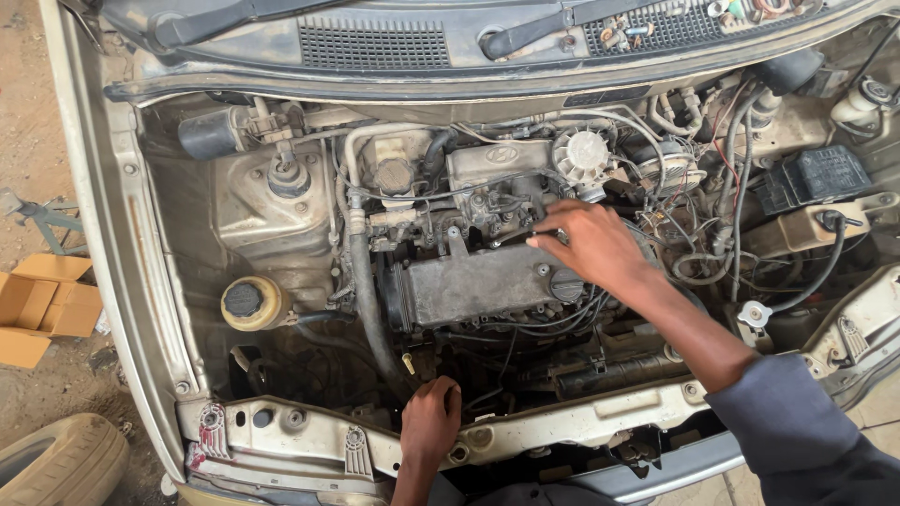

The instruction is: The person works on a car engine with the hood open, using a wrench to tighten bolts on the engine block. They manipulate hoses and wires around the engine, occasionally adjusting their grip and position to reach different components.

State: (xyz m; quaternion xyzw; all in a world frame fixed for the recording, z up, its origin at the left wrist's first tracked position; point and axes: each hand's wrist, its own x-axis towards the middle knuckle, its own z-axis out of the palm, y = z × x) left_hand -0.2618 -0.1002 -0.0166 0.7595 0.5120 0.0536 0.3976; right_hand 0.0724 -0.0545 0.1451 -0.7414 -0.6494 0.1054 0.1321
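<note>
Open engine bay: our right hand fingers wiring above the valve cover; left hand, grip unclear, rests on the front crossmember.

Head camera, steeply downward over the open engine bay (close, single view).

Bare brown dirt ground runs down the left edge of the frame. On it, at middle left, lies an opened tan cardboard box; a worn, dusty rubber tyre lies at lower left, and a grey metal stand stands above the box.
</note>
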